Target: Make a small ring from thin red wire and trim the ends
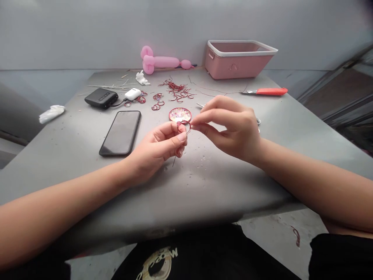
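Observation:
Between the thumb and fingers of my left hand [163, 146] is a small red wire ring [190, 125] with a pinkish bead [178, 123] on it. A thin wire end pokes out below those fingers. My right hand [233, 124] has its thumb and index finger pinched together at the ring's right side. Just behind the ring sits a small red-rimmed dish [169, 115] of pale beads. A pair of scissors [258, 121] lies mostly hidden beneath my right hand, with its tip and part of a handle showing.
Left of my hands lie a phone [121, 133], a black power bank [101, 98] and a white earbud case [133, 93]. Finished-looking rings [157, 105] and red wire scraps [177, 90] are farther back. A pink bin [237, 66], balloon [166, 62] and red cutter [271, 91] line the far side.

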`<state>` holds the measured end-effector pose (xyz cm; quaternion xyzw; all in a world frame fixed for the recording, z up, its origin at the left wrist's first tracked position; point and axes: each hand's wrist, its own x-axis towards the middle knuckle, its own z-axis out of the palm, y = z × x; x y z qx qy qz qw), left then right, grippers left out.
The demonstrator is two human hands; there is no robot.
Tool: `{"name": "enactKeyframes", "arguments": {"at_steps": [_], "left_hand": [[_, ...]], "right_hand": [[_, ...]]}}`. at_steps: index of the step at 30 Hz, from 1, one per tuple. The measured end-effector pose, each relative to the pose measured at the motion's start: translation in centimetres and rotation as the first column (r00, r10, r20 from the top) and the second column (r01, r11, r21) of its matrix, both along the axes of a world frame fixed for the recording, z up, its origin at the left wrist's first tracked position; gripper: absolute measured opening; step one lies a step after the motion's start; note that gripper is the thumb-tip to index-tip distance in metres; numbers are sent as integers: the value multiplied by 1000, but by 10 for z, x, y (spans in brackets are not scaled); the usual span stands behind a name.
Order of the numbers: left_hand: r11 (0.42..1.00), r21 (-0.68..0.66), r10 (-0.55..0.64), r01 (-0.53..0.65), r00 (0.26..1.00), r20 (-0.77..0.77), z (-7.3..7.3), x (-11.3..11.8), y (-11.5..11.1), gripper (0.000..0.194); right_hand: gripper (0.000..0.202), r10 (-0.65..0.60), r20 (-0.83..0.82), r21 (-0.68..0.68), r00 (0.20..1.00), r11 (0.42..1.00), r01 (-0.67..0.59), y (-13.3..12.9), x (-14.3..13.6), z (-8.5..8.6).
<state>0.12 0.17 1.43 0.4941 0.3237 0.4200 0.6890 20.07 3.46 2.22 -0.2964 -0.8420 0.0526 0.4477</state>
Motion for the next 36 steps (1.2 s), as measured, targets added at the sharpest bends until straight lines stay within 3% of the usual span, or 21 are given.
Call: {"name": "enactKeyframes", "arguments": {"at_steps": [3, 7, 12, 15, 18, 20, 24, 29, 31, 34, 36], "left_hand": [[978, 168, 136, -125, 989, -51, -4, -2, 1, 12], [897, 380, 291, -225, 948, -126, -8, -1, -2, 11], [823, 522, 388, -223, 892, -232, -9, 2, -4, 12], [792, 581, 408, -188, 870, -275, -10, 2, -4, 8], [796, 572, 417, -199, 865, -280, -9, 2, -5, 11], [819, 531, 404, -216, 875, -267, -7, 3, -6, 15], [897, 396, 319, -198, 909, -267, -4, 4, -7, 21], [951, 260, 227, -170, 951, -209, -6, 2, -5, 21], [959, 229, 213, -168, 959, -188, -7, 2, -5, 21], [962, 215, 203, -166, 965, -167, -8, 3, -5, 18], [964, 211, 201, -165, 966, -163, -8, 4, -4, 17]], "right_hand": [[10, 7, -134, -234, 991, 971, -39, -11, -6, 0], [14, 121, -302, -511, 946, 817, -268, -24, -13, 1], [23, -50, -328, -651, 943, 736, -188, -28, -17, 1], [26, -77, -372, -725, 925, 646, -238, -24, -18, 1], [27, -56, -453, -760, 890, 546, -353, -19, -19, -2], [27, -45, -510, -744, 859, 525, -415, -16, -20, -6], [24, -9, -572, -686, 821, 554, -472, -13, -19, -10], [23, 54, -529, -657, 847, 606, -449, -8, -16, -11], [25, 48, -551, -673, 833, 565, -477, -7, -17, -13], [29, 4, -597, -717, 802, 446, -536, -6, -19, -15], [32, -11, -604, -730, 797, 408, -548, -7, -20, -15]]}}
